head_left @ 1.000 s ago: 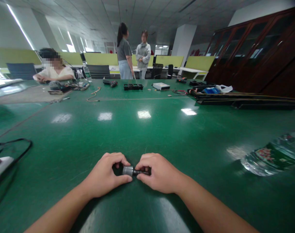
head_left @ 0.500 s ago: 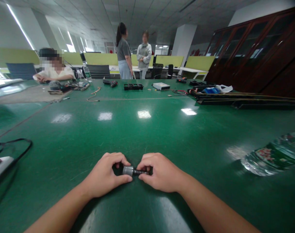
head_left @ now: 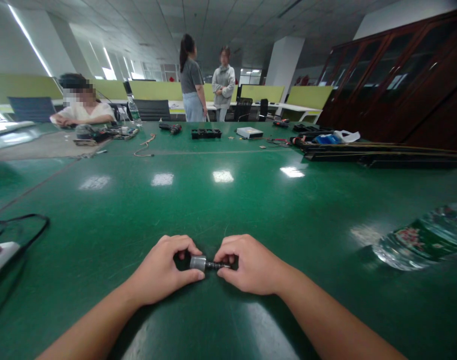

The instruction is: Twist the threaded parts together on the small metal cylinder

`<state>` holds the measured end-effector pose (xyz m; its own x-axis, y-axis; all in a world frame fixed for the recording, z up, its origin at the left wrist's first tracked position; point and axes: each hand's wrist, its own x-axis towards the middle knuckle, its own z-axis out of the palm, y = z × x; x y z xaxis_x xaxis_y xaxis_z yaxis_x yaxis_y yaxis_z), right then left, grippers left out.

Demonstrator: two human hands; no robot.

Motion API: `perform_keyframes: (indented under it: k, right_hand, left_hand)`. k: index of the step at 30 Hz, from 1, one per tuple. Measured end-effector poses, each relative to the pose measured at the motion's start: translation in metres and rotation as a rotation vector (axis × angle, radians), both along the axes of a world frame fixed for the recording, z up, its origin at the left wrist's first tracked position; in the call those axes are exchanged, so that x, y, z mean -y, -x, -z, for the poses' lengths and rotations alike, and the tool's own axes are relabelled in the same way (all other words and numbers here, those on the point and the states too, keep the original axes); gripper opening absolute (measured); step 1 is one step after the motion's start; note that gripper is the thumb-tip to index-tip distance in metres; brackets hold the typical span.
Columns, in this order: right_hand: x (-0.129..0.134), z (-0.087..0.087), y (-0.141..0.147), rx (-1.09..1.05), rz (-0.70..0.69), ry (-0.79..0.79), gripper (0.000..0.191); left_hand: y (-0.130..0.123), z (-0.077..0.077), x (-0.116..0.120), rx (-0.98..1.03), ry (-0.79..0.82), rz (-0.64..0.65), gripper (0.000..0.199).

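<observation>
A small grey metal cylinder [head_left: 197, 263] with a thin dark threaded shaft [head_left: 214, 265] lies sideways between my hands, low over the green table [head_left: 228, 210]. My left hand [head_left: 168, 270] grips the cylinder between thumb and fingers. The thumb and fingertips of my right hand [head_left: 247, 262] are closed round the free end of the shaft, which points right. The shaft's tip shows beside the right thumb.
A water bottle [head_left: 423, 240] lies at the right, a white power strip [head_left: 1, 257] with a black cable at the left. Across the table's far side are a drill [head_left: 170, 129], a black tray [head_left: 206, 134], a white box [head_left: 250, 132] and dark metal rails [head_left: 382, 152]. Three people are beyond.
The fingers of my right hand have shifted slightly on the shaft, the thumb a little to the right. My left hand and the cylinder look almost the same.
</observation>
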<state>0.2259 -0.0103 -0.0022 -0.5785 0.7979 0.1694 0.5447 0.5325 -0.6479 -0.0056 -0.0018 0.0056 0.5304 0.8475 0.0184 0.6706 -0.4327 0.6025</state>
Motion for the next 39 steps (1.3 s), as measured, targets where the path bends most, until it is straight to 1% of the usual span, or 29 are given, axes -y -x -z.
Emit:
perform_keyframes:
  k: [3,6,9,12,17,30,39]
  right_hand:
    - [-0.001,-0.003,-0.006,0.029,0.004,0.007,0.013]
    - [-0.004,-0.007,-0.020,0.083,0.012,0.054,0.010]
    - [-0.007,-0.009,-0.035,0.130,0.082,0.113,0.013]
    - [-0.008,-0.008,-0.040,0.118,0.119,0.146,0.011]
    - [-0.006,-0.007,-0.033,0.097,0.073,0.133,0.012]
    - [-0.005,-0.007,-0.030,0.100,0.060,0.120,0.010]
    - [-0.003,-0.004,-0.011,0.013,0.035,0.042,0.010]
  left_hand:
    - [0.001,0.001,0.000,-0.003,-0.004,-0.003,0.023]
    - [0.001,0.001,0.000,0.001,-0.003,-0.002,0.023]
    - [0.000,0.000,0.000,0.004,0.000,-0.008,0.022]
    - [0.000,-0.001,-0.001,-0.003,0.007,-0.012,0.023]
    - [0.001,0.000,-0.002,-0.004,0.003,-0.001,0.022]
    - [0.001,0.001,-0.003,-0.004,0.010,0.004,0.022]
    - [0.000,0.000,-0.002,0.002,0.020,-0.006,0.022]
